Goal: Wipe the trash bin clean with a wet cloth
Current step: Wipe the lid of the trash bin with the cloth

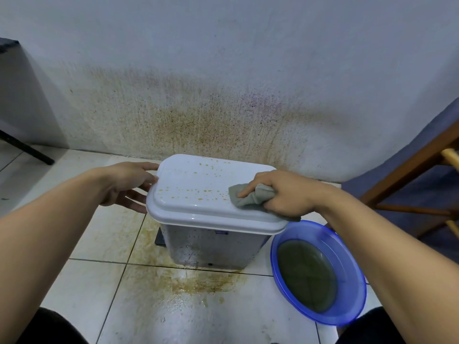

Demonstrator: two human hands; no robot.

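1 trash bin point(213, 247) w/ 1 lid point(198, 180). 1 grey cloth point(242, 203). 1 blue basin point(354, 281). 2 hands: left hand point(126, 184), right hand point(288, 192). 1 wooden chair point(407, 165), partly in view. 1 dark furniture leg point(27, 147), far left.

Our left hand point(129, 184), our right hand point(285, 192) and both forearms point(62, 219) are bare, and plain black trousers point(49, 327) cover our two knees point(370, 328).
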